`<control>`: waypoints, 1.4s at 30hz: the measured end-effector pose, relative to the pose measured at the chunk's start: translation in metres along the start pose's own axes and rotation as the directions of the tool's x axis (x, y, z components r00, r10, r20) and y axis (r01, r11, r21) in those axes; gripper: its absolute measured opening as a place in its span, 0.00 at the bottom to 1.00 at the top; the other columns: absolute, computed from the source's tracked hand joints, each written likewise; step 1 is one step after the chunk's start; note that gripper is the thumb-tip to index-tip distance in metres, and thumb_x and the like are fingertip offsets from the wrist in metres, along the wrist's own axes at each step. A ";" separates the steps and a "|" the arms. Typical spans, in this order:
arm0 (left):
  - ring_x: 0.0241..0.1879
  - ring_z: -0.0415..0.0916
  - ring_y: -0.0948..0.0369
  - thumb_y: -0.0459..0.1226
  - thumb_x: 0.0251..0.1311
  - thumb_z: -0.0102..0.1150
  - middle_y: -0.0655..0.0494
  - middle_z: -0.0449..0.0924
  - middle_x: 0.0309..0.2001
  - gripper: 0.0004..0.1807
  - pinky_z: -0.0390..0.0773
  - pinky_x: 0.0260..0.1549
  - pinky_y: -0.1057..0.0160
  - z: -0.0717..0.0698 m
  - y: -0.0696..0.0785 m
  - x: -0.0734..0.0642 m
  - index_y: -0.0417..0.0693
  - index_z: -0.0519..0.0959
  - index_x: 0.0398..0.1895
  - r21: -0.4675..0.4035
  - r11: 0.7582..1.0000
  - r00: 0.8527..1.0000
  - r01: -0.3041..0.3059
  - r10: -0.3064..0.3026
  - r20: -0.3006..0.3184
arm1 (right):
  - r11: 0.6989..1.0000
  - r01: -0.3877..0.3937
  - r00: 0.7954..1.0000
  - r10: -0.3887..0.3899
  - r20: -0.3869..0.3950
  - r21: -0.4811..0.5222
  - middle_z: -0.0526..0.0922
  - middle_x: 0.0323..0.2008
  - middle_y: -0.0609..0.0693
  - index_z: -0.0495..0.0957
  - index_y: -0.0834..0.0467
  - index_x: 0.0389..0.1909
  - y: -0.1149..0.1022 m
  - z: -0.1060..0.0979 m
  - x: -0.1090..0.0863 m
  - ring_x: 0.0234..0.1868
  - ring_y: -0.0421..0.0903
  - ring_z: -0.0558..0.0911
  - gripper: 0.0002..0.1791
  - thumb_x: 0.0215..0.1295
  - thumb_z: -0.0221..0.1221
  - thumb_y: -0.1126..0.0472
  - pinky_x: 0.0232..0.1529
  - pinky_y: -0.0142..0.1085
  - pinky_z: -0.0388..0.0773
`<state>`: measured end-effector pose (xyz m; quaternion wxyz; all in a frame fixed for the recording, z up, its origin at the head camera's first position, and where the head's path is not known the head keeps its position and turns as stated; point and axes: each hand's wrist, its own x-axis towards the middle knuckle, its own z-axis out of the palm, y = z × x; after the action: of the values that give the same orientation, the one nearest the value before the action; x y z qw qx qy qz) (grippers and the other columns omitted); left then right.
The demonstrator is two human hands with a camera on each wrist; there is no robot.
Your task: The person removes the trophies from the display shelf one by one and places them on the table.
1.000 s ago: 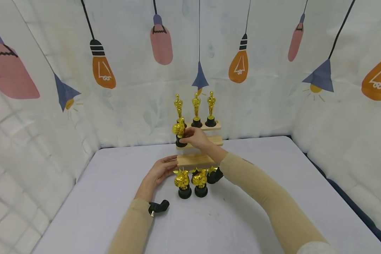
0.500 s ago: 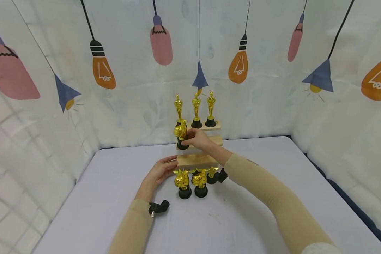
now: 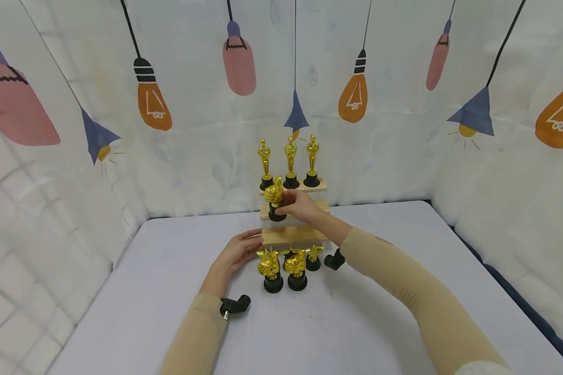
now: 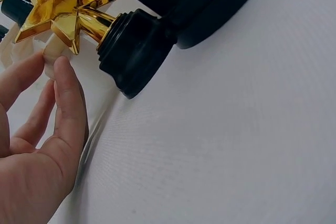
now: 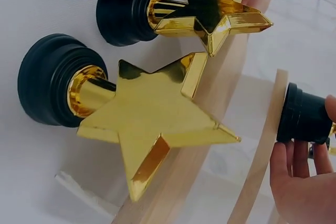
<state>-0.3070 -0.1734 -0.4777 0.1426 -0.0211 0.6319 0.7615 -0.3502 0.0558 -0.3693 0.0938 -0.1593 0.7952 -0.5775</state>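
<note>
My right hand (image 3: 304,206) grips a gold thumbs-up trophy (image 3: 274,195) by its black base (image 5: 307,114). It stands upright at the left part of the middle step of a wooden stepped stand (image 3: 293,236). The right wrist view shows the base against the board. My left hand (image 3: 236,252) pinches the left end of the stand's lowest step, with fingertips (image 4: 64,69) on the board's edge in the left wrist view. Gold figure trophies (image 3: 290,156) stand in a row on the top step.
Two more thumbs-up trophies (image 3: 297,268) stand on the white table (image 3: 356,323) before the stand. Behind them are star trophies (image 5: 152,108), partly hidden in the head view. A patterned cloth wall (image 3: 192,172) closes off the back.
My right hand has moved the thumbs-up trophy to the right and slightly down along the middle step. The left hand stays at the stand's end.
</note>
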 end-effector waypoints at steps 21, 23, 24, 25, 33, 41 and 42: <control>0.47 0.84 0.57 0.30 0.73 0.59 0.35 0.76 0.62 0.28 0.84 0.47 0.62 0.001 -0.001 0.003 0.33 0.66 0.73 -0.044 0.999 1.000 0.001 -0.001 -0.004 | 1.000 0.022 1.000 -0.022 0.006 -0.016 0.82 0.53 0.56 0.77 0.62 0.63 0.001 -0.021 -0.025 0.56 0.52 0.80 0.25 0.65 0.69 0.66 0.56 0.43 0.80; 0.47 0.83 0.58 0.30 0.73 0.59 0.36 0.76 0.62 0.28 0.84 0.47 0.62 0.001 -0.001 0.003 0.33 0.66 0.73 -0.041 0.999 1.000 0.002 -0.002 -0.003 | 1.000 0.017 1.000 -0.017 0.003 0.000 0.82 0.54 0.57 0.77 0.63 0.64 0.000 -0.024 -0.030 0.56 0.53 0.80 0.26 0.65 0.69 0.67 0.57 0.44 0.80; 0.47 0.84 0.58 0.30 0.72 0.60 0.36 0.76 0.62 0.28 0.84 0.47 0.62 0.001 -0.001 0.003 0.34 0.67 0.73 -0.046 0.999 1.000 0.006 -0.007 -0.005 | 1.000 0.013 1.000 -0.013 0.003 0.006 0.82 0.54 0.57 0.76 0.63 0.64 -0.001 -0.025 -0.032 0.57 0.53 0.80 0.26 0.65 0.69 0.67 0.58 0.45 0.79; 0.48 0.84 0.58 0.30 0.72 0.60 0.36 0.76 0.62 0.28 0.84 0.47 0.62 0.001 -0.001 0.003 0.34 0.67 0.73 -0.043 0.999 1.000 0.006 -0.006 -0.004 | 1.000 0.008 1.000 -0.008 0.003 0.008 0.82 0.55 0.58 0.76 0.63 0.64 -0.002 -0.026 -0.034 0.57 0.54 0.79 0.27 0.65 0.69 0.68 0.59 0.45 0.79; 0.48 0.83 0.57 0.30 0.72 0.60 0.37 0.77 0.61 0.29 0.84 0.48 0.61 0.000 0.000 0.003 0.33 0.66 0.73 -0.036 0.999 1.000 0.004 -0.004 0.002 | 1.000 -0.007 1.000 0.007 -0.007 0.000 0.81 0.55 0.60 0.75 0.66 0.62 0.001 -0.033 -0.048 0.58 0.55 0.79 0.25 0.66 0.68 0.67 0.61 0.47 0.77; 0.48 0.84 0.57 0.29 0.71 0.61 0.38 0.79 0.59 0.29 0.84 0.48 0.61 0.001 0.002 0.002 0.31 0.66 0.73 -0.046 0.999 1.000 -0.003 0.004 0.005 | 0.999 -0.023 1.000 0.023 0.008 0.028 0.80 0.57 0.60 0.73 0.65 0.64 0.006 -0.042 -0.058 0.60 0.55 0.78 0.26 0.66 0.68 0.66 0.62 0.47 0.76; 0.48 0.84 0.57 0.29 0.71 0.61 0.38 0.78 0.59 0.29 0.84 0.48 0.61 0.001 0.002 0.002 0.31 0.66 0.73 -0.045 0.999 1.000 -0.004 0.004 0.007 | 0.999 -0.031 1.000 0.031 0.002 0.027 0.80 0.57 0.60 0.74 0.65 0.63 0.005 -0.043 -0.060 0.60 0.55 0.78 0.26 0.66 0.68 0.66 0.63 0.47 0.76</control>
<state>-0.3091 -0.1723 -0.4755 0.1426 -0.0205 0.6142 0.7759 -0.3096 0.1168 -0.3631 0.1055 -0.1464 0.7897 -0.5864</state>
